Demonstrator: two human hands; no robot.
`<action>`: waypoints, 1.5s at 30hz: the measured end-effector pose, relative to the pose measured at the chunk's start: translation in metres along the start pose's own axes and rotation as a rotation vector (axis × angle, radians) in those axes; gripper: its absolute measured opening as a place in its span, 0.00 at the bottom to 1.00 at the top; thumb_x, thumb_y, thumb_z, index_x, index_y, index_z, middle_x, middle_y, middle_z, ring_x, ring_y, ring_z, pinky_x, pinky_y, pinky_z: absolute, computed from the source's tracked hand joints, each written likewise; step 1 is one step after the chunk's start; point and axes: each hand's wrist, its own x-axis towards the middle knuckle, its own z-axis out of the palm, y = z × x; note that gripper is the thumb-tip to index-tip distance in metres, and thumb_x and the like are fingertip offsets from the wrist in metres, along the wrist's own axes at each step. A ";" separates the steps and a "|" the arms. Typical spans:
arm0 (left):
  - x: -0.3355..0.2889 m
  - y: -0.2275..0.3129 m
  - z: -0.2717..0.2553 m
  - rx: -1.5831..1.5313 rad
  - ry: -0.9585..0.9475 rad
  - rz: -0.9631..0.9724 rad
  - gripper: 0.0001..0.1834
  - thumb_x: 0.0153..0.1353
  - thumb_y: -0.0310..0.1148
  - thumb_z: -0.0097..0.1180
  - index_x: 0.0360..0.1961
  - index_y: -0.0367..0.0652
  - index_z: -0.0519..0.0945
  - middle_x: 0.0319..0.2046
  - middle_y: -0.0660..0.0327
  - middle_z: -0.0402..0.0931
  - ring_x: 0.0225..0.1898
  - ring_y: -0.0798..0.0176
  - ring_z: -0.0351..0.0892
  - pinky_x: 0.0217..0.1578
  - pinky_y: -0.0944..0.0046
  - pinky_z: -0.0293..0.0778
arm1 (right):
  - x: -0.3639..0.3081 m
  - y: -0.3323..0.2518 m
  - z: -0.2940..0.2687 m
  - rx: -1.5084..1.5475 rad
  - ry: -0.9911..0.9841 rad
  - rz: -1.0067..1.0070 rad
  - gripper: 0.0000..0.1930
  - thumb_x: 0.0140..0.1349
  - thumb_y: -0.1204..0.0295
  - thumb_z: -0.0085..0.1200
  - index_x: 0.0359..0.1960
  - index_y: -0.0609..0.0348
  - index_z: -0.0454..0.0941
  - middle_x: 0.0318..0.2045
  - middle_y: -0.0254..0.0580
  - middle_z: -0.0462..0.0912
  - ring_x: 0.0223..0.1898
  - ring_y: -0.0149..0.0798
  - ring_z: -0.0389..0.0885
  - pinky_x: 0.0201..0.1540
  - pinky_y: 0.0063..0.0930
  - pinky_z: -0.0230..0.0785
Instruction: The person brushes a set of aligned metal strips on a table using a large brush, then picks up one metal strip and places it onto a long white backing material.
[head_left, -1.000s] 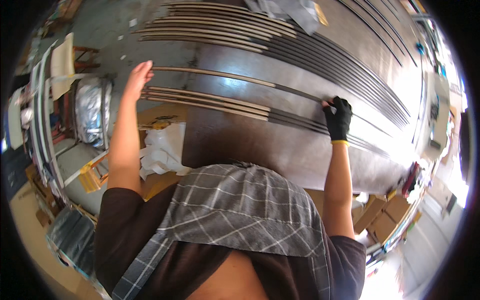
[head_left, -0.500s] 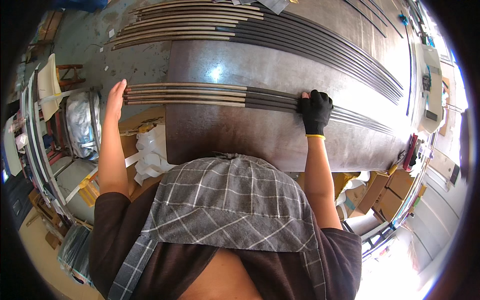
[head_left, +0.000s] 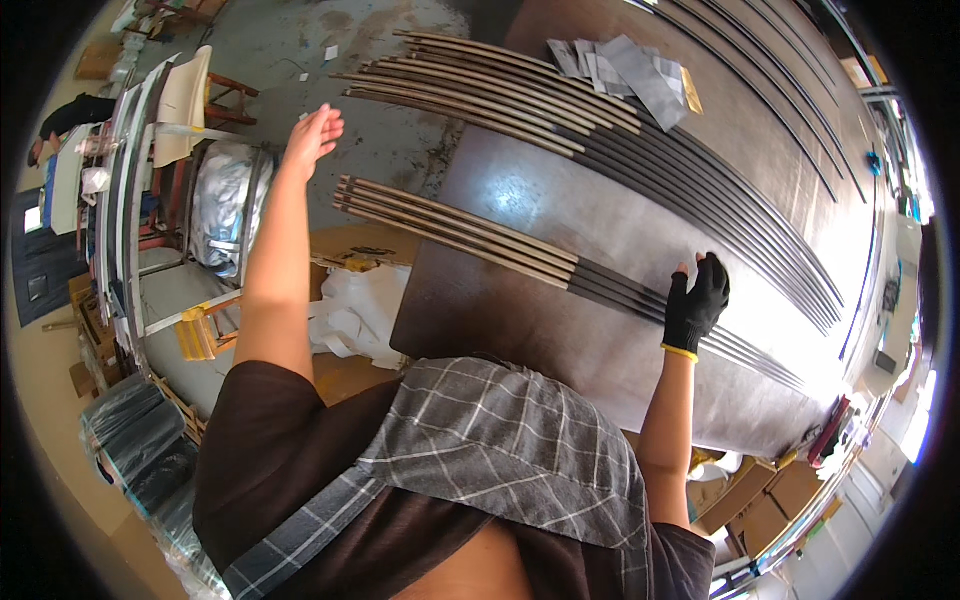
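Note:
My left hand is bare and raised off the table's left side, over the floor. Its fingers are stretched out, and nothing shows in them. On my right hand is a black glove with a yellow cuff, the thumb and a fingertip bare. It hovers over or just touches the near group of rods, thumb and fingers apart. These thin rods lie side by side, tan on the left and dark on the right, their left ends overhanging the table. Farther back lies a larger group of similar rods.
Grey flat pieces lie on the far rods. More thin dark rods are at the far right. To the left stand a metal rack and a plastic-wrapped bundle. White sheeting and cardboard boxes sit below the table.
My left hand has come away from the rods' left ends and risen. My right hand has loosened its grip on the near rods and opened. The view has swung round.

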 end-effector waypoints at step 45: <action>-0.051 -0.011 0.015 0.296 -0.250 -0.019 0.23 0.67 0.53 0.46 0.42 0.43 0.79 0.37 0.67 0.78 0.39 0.72 0.73 0.41 0.67 0.69 | -0.028 0.002 -0.004 0.057 -0.227 0.253 0.13 0.50 0.60 0.62 0.26 0.56 0.77 0.29 0.44 0.79 0.38 0.50 0.75 0.40 0.45 0.66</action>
